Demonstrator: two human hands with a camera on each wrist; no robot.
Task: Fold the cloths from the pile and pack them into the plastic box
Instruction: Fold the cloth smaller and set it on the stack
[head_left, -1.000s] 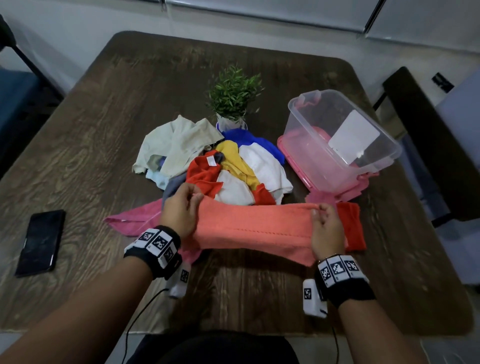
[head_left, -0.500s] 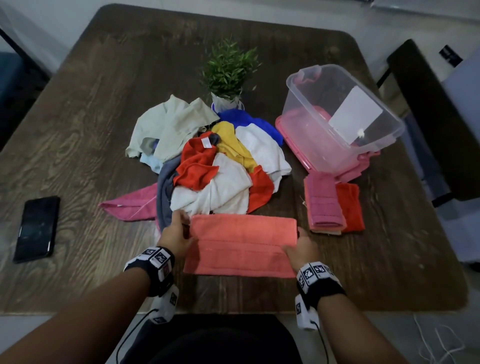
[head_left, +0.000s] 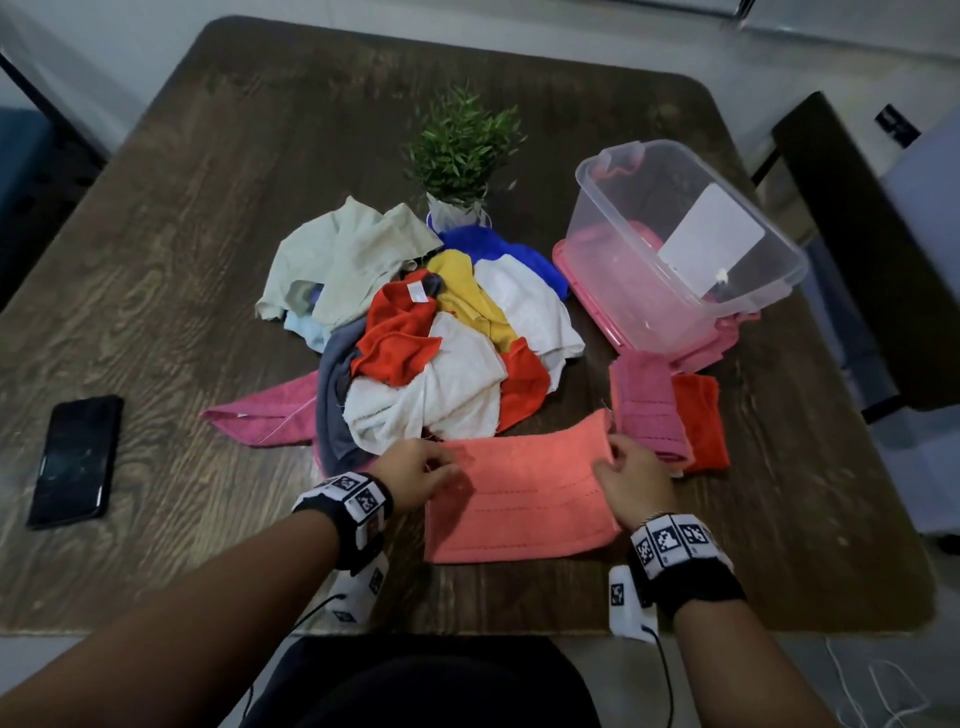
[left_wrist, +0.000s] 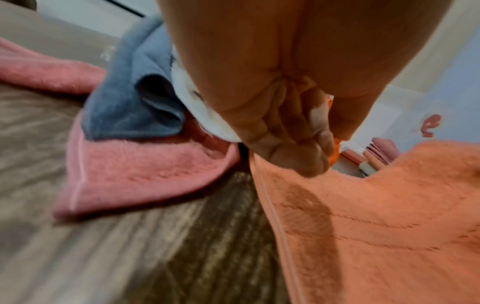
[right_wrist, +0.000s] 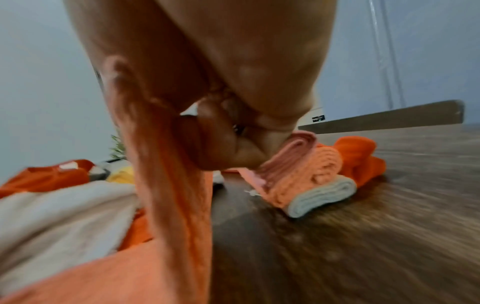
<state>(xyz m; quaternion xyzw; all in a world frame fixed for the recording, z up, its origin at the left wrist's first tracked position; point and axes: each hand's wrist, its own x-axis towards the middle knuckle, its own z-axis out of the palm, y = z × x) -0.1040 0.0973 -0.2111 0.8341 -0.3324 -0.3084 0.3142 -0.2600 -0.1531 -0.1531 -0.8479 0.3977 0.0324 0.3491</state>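
Note:
A coral towel (head_left: 519, 504), folded into a band, lies on the wooden table (head_left: 208, 218) in front of me. My right hand (head_left: 613, 452) pinches its far right corner and lifts it, so in the right wrist view the coral towel (right_wrist: 168, 205) hangs from my right hand (right_wrist: 233, 152). My left hand (head_left: 441, 465) holds the far left corner with curled fingers (left_wrist: 298, 152), low on the coral towel (left_wrist: 376, 226). The pile of loose cloths (head_left: 441, 338) lies just beyond. The clear plastic box (head_left: 779, 270) stands tilted on its pink lid at the right.
A stack of folded cloths (head_left: 649, 410) and a folded red cloth (head_left: 701, 426) lie close to my right hand. A potted plant (head_left: 462, 150) stands behind the pile. A black phone (head_left: 75, 460) lies at the left. A dark chair (head_left: 852, 260) stands right of the table.
The towel, held stretched between both hands a second ago, came down flat onto the table. My right hand has since raised its far right corner.

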